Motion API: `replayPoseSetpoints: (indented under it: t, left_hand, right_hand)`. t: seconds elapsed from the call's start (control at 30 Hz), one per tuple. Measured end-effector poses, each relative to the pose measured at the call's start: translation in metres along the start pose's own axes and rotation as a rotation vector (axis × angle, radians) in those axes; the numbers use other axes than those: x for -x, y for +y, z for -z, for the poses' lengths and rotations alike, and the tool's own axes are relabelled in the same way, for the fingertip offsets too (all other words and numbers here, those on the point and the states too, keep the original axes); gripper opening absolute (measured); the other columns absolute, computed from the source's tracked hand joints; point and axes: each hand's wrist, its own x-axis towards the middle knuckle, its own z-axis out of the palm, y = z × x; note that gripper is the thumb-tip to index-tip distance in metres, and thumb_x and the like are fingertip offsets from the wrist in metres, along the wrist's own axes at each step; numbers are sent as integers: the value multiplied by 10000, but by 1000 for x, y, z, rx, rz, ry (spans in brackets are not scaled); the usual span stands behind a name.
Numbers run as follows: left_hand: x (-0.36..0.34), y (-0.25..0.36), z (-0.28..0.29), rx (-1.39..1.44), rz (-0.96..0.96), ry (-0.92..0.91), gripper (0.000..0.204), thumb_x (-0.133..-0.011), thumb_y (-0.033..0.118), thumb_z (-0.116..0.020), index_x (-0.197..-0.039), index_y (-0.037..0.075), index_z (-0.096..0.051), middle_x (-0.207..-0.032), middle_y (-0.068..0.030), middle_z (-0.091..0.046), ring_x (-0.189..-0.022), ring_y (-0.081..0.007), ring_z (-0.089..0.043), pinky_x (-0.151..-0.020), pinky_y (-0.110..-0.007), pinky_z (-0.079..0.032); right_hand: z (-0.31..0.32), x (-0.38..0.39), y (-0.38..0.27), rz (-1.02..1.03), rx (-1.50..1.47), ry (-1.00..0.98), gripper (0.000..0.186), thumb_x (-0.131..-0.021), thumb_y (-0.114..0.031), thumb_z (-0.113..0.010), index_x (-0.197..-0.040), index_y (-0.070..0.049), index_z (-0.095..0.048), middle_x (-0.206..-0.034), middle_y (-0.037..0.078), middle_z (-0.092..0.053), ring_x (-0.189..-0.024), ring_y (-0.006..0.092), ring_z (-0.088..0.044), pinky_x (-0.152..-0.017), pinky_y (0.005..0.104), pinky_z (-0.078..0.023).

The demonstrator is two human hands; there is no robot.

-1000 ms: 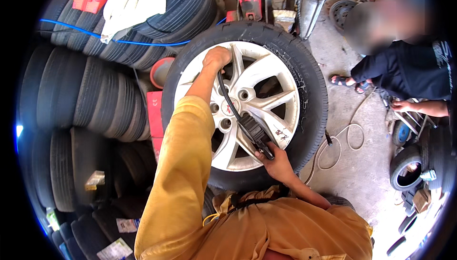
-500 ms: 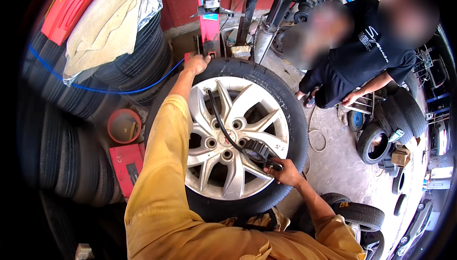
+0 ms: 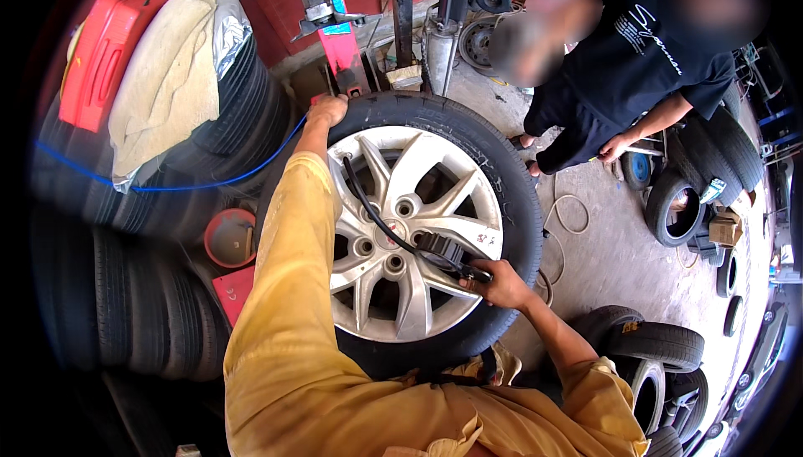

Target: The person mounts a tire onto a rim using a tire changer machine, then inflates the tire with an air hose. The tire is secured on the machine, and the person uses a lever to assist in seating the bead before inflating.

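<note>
A car wheel (image 3: pixel 406 323) with a silver spoked alloy rim and black tire lies flat in front of me. My right hand (image 3: pixel 502 284) grips the handle of a tire inflator (image 3: pixel 443 250) with a round gauge, above the near right part of the rim. From it a black hose (image 3: pixel 361 194) curves across the spokes to the rim's far left edge. My left hand (image 3: pixel 329 110) is at the tire's far left edge with its fingers curled; what they hold is hidden. A blue air hose (image 3: pixel 242 177) runs up close to that hand.
Stacked tires (image 3: pixel 142 306) stand at the left, some under a cloth (image 3: pixel 171 81) and a red case (image 3: pixel 117 51). A red bucket (image 3: pixel 230 238) sits beside the wheel. At the right stands a person in black (image 3: pixel 644 47), with loose tires (image 3: pixel 657 344) nearer me.
My view has shifted a little, so the surroundings sit differently in the picture. My right hand keeps its grip on the inflator, and the left stays at the tire's far edge.
</note>
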Motion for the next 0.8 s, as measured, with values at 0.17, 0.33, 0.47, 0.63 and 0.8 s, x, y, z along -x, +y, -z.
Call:
replayPoseSetpoints:
  t: [0.17,0.33,0.47,0.63,0.8]
  left_hand:
    - [-8,-14,-5,-1,-24,9,695,-967,491,-319,-1472,30,-443,-1536,-212,-414,-1422,-430,-370,-1173,-488,-283]
    - [-19,-10,-12,-22,16,-37,698,-959,515,-315,-1525,112,-382,-1549,-236,-381,-1431,-454,-341,-1181,-501,-259]
    - [-29,-25,-10,-55,38,-44,698,-955,537,-303,-1565,199,-312,-1578,-237,-327,-1442,-448,-324,-1188,-504,-247]
    - [-40,-21,-15,-56,30,-72,692,-957,557,-295,-1572,240,-292,-1585,-236,-311,-1440,-456,-320,-1194,-502,-245]
    - [-58,-34,-13,-136,-151,-78,664,-1001,500,-242,-1478,79,-433,-1515,-234,-424,-1416,-388,-385,-1181,-437,-288]
  right_hand:
    - [-15,-3,22,208,82,123,460,-891,-397,-725,-1131,-8,-679,-975,240,-696,-954,415,-667,-827,444,-524]
    - [-13,-5,27,131,127,108,444,-900,-433,-688,-1089,-31,-681,-996,223,-697,-983,406,-657,-852,468,-514]
    - [-19,-4,21,123,199,117,433,-904,-434,-679,-1088,-42,-683,-981,219,-698,-975,409,-656,-847,484,-517]
    - [-18,-4,25,129,198,148,412,-907,-423,-676,-1090,-54,-682,-965,214,-699,-966,409,-656,-839,491,-525]
    - [-16,-2,23,204,189,167,369,-902,-377,-691,-1100,-65,-676,-976,196,-703,-949,408,-660,-815,483,-536]
